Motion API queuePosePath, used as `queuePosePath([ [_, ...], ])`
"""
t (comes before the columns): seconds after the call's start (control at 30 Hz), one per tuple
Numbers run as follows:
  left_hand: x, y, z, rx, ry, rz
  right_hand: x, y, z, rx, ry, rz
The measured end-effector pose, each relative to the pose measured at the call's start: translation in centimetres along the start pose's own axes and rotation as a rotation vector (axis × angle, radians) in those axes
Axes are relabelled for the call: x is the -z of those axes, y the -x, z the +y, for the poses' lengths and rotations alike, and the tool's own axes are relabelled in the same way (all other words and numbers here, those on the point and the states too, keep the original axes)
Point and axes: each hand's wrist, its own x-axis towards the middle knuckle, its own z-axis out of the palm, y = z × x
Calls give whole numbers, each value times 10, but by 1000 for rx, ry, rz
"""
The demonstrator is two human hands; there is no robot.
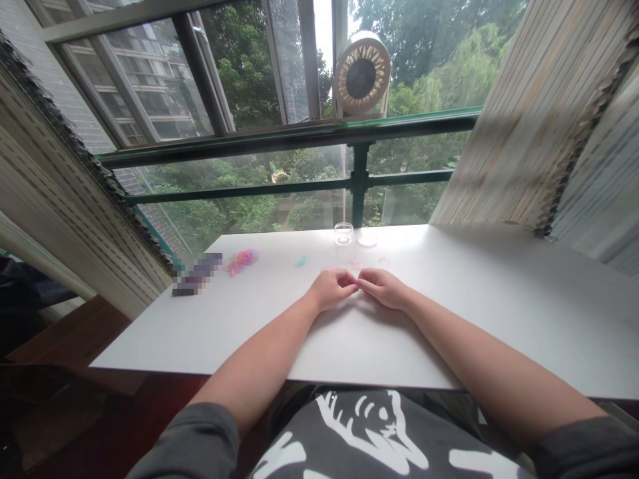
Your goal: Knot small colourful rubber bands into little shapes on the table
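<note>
Over the middle of the white table, my left hand (333,287) and my right hand (382,287) meet at the fingertips. Both are closed in a pinch, and whatever lies between the fingers is too small to make out. Just beyond them lie small pink pieces (354,263) and a pale yellowish-green cluster (383,261). Farther left is a small teal cluster (301,262). A heap of loose pink, red and purple bits (243,262) sits on the left part of the table.
A clear round container (343,233) stands at the table's far edge, with a white round lid (367,240) beside it. A blurred-out dark object (198,273) lies at the left edge. Behind the white table (224,332) are a green railing (299,141), a fan (361,76) and curtains (514,120).
</note>
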Motion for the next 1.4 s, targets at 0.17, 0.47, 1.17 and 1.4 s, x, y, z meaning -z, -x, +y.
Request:
queuePosePath([
  [0.17, -1, 0, -1, -4, 32, -14, 1, 0, -1, -20, -2, -21],
  [0.47, -2, 0, -2, -5, 54, -57, 1, 0, 1, -29, -7, -31],
  [1.17, -3, 0, -4, -13, 69, -59, 0, 0, 3, -16, 26, -12],
  [1.4, -3, 1, -2, -15, 68, -40, -1, 0, 3, -28, 6, -18],
])
